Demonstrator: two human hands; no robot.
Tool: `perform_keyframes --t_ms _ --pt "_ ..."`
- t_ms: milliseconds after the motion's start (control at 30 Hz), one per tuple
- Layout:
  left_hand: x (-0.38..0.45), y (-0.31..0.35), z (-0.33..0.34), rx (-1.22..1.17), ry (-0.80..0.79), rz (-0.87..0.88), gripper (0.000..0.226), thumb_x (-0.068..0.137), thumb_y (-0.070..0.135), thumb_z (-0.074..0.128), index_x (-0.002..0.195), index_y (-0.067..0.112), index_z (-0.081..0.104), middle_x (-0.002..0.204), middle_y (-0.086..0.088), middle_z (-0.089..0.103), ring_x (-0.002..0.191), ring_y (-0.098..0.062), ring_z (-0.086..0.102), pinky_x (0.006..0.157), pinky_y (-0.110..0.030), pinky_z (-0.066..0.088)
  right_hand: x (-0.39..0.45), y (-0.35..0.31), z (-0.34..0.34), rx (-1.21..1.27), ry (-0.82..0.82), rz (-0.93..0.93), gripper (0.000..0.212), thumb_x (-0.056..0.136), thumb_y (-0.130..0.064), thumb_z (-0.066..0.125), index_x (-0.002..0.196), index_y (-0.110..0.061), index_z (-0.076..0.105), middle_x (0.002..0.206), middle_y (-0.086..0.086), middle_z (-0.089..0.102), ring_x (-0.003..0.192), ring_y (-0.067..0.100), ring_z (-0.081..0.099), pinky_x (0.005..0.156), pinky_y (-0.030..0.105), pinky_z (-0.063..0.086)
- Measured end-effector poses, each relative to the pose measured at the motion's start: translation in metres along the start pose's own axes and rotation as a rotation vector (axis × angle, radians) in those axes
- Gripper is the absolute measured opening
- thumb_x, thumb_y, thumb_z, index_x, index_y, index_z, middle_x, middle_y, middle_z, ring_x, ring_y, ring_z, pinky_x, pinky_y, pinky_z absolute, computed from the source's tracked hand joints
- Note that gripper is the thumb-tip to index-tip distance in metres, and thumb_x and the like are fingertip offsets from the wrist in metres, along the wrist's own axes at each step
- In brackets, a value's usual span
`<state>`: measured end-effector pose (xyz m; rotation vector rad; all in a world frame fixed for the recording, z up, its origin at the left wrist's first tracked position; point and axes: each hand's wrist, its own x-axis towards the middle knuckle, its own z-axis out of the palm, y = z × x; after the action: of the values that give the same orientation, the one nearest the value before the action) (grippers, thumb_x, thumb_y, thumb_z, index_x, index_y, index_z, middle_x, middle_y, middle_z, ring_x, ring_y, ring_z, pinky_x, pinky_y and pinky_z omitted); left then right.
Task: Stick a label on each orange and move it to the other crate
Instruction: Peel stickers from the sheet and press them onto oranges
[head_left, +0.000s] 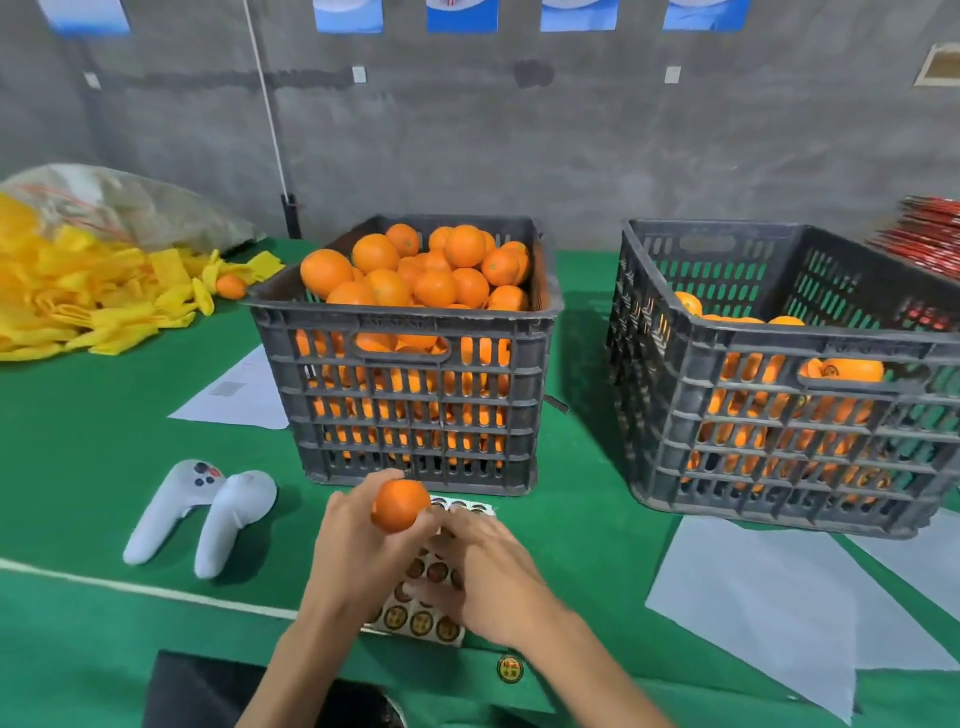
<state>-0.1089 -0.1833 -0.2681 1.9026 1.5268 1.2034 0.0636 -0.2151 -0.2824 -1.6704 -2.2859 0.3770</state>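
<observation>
My left hand (358, 540) grips an orange (399, 505) just above the near table edge, in front of the left crate. My right hand (483, 571) lies over a sheet of round brown-and-gold labels (423, 618), fingers bent down onto it; whether it pinches a label is hidden. The left dark crate (405, 322) is heaped with oranges (415, 270). The right dark crate (779, 353) is roughly half full of oranges, some showing labels.
Two grey controllers (202, 512) lie at the left on the green table. A pile of yellow foam nets (88, 296) and one loose orange (230, 286) sit far left. White sheets (769, 597) lie at the right. One label (510, 669) sticks on the table edge.
</observation>
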Motion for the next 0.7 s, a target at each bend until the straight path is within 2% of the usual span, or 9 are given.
perform_keyframes --t_ms 100,133,200,300,400,500,600,633,700 --pt "0.0 -0.001 0.006 -0.023 -0.031 -0.017 0.04 0.068 0.06 0.072 0.104 0.061 0.055 0.093 0.023 0.063 0.088 -0.017 0.066 0.07 -0.039 0.06 -0.007 0.013 -0.003 -0.025 -0.05 -0.018 0.066 0.096 -0.073 0.04 0.155 -0.044 0.033 0.167 -0.019 0.013 0.155 0.012 0.007 0.12 0.033 -0.01" --pt "0.0 0.001 0.01 -0.034 -0.041 -0.025 0.041 0.068 0.06 0.072 0.106 0.058 0.056 0.094 0.021 0.064 0.088 -0.016 0.066 0.07 -0.038 0.06 -0.012 0.023 -0.008 -0.034 -0.061 -0.015 0.065 0.096 -0.073 0.04 0.155 -0.045 0.032 0.168 -0.019 0.01 0.156 0.012 0.004 0.121 0.036 -0.013" --pt "0.0 0.008 0.021 -0.055 -0.081 -0.039 0.046 0.067 0.061 0.072 0.111 0.055 0.057 0.098 0.012 0.065 0.083 -0.013 0.068 0.066 -0.031 0.06 -0.028 0.047 -0.021 -0.024 -0.096 0.015 0.062 0.098 -0.069 0.041 0.155 -0.045 0.03 0.168 -0.017 0.008 0.156 0.01 0.002 0.124 0.04 -0.011" --pt "-0.002 0.025 0.042 -0.116 -0.178 -0.054 0.052 0.067 0.06 0.073 0.116 0.052 0.057 0.103 0.001 0.062 0.069 -0.013 0.07 0.056 -0.023 0.057 -0.057 0.086 -0.043 -0.017 -0.157 0.074 0.054 0.105 -0.055 0.041 0.156 -0.043 0.031 0.168 -0.018 0.007 0.156 0.008 0.0 0.126 0.039 -0.01" --pt "-0.007 0.042 0.061 -0.176 -0.233 -0.081 0.051 0.066 0.058 0.072 0.114 0.052 0.057 0.106 0.002 0.059 0.068 -0.012 0.07 0.053 -0.019 0.055 -0.083 0.117 -0.059 -0.012 -0.169 0.128 0.049 0.108 -0.048 0.038 0.156 -0.044 0.031 0.167 -0.022 0.005 0.155 0.004 -0.004 0.125 0.036 -0.012" --pt "-0.011 0.055 0.081 -0.269 -0.288 -0.114 0.049 0.068 0.059 0.068 0.115 0.046 0.06 0.097 0.005 0.066 0.074 -0.007 0.07 0.054 -0.02 0.055 -0.096 0.134 -0.072 0.024 -0.165 0.181 0.047 0.109 -0.04 0.041 0.155 -0.042 0.034 0.167 -0.021 0.009 0.156 0.005 0.0 0.126 0.034 -0.007" --pt "-0.017 0.067 0.104 -0.341 -0.42 -0.122 0.031 0.086 0.056 0.062 0.116 0.049 0.056 0.093 0.009 0.067 0.072 -0.005 0.065 0.062 -0.022 0.057 -0.097 0.138 -0.08 0.085 -0.136 0.226 0.058 0.102 -0.051 0.053 0.155 -0.036 0.037 0.168 -0.016 0.016 0.154 0.008 0.013 0.126 0.033 0.006" --pt "-0.018 0.069 0.112 -0.343 -0.465 -0.128 0.025 0.093 0.053 0.058 0.117 0.049 0.054 0.095 0.009 0.066 0.076 -0.003 0.065 0.069 -0.022 0.057 -0.096 0.137 -0.081 0.109 -0.142 0.241 0.069 0.095 -0.061 0.058 0.156 -0.035 0.037 0.167 -0.016 0.017 0.153 0.008 0.015 0.126 0.033 0.009" --pt "-0.018 0.071 0.124 -0.345 -0.535 -0.169 0.029 0.097 0.056 0.046 0.125 0.047 0.047 0.109 0.018 0.059 0.092 -0.005 0.065 0.089 -0.035 0.056 -0.095 0.139 -0.08 0.111 -0.161 0.239 0.087 0.083 -0.075 0.063 0.156 -0.035 0.037 0.166 -0.018 0.017 0.15 0.006 0.016 0.124 0.034 0.013"
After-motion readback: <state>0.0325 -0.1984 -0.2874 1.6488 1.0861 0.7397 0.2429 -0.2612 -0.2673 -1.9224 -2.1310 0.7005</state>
